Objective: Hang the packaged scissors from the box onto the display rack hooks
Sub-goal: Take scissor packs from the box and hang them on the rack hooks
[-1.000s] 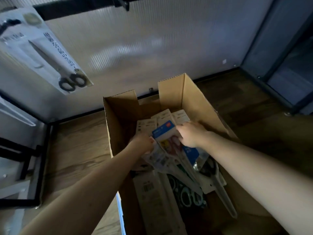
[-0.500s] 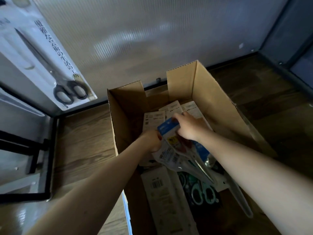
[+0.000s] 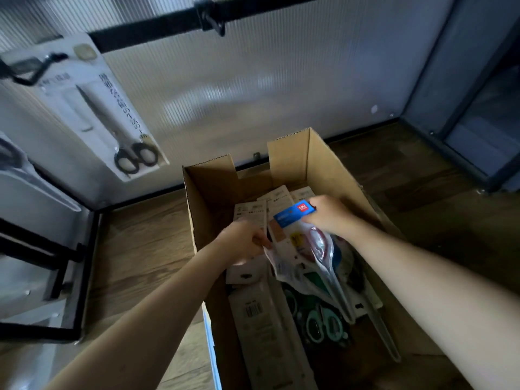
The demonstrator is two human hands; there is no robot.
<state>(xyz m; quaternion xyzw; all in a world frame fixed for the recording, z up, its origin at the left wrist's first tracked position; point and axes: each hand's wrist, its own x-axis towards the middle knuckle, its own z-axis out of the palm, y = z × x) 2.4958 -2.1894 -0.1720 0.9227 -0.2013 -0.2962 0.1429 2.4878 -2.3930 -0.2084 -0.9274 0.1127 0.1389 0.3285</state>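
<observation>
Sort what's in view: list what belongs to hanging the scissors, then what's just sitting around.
Part of the job:
- blue-header scissors pack, held by right hand and left hand
- cardboard box
- green-handled scissors and white packs in the box
- black rack hook
- hung black-handled scissors pack

Just there:
- wooden floor
- ribbed wall panel

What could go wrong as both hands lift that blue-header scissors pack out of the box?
1. The left hand pinches the edge of a clear pack under the blue-header pack that the right hand grips; both may come up and one could drop.
2. Other packs overlap it in the cardboard box; they could snag.
3. The empty hook sits high; the pack's hang hole is hidden, so threading may miss.
</observation>
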